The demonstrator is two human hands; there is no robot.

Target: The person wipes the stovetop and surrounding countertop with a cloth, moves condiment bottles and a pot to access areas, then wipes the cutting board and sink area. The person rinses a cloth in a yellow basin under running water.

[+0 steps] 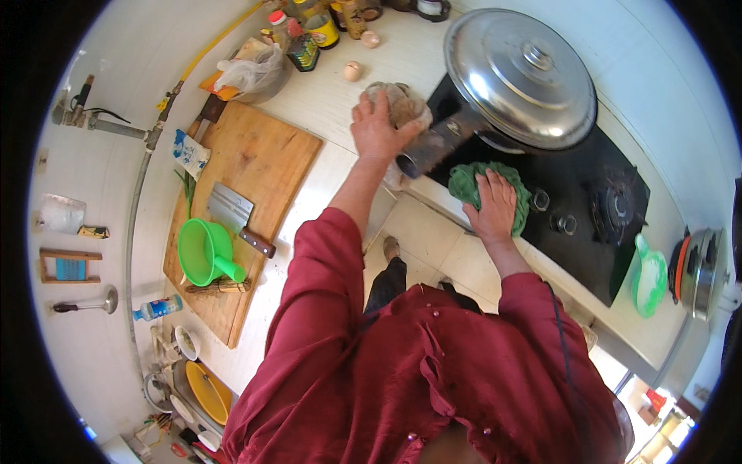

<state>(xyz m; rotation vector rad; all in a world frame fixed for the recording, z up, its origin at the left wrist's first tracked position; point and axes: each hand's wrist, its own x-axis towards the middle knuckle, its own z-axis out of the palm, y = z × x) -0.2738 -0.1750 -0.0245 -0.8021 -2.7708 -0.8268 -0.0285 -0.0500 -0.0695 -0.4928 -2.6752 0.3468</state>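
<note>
My left hand (377,130) rests with spread fingers against a crumpled brownish cloth (406,104) on the white counter. Beside it, the dark handle (443,142) of a large pan sticks out over the hob's edge. A domed metal lid (522,75) covers that pan. My right hand (495,206) lies flat on a bunched green cloth (464,182) at the front edge of the black glass hob (556,255), left of its knobs. Whether the fingers grip either cloth is not plain.
On the left, a wooden cutting board (266,145) holds a cleaver (231,207) and a green plastic dipper (203,249). Eggshells (352,71) and bottles (322,30) stand at the back. A light green scoop (649,278) lies right of the hob, near a stainless pot (701,272).
</note>
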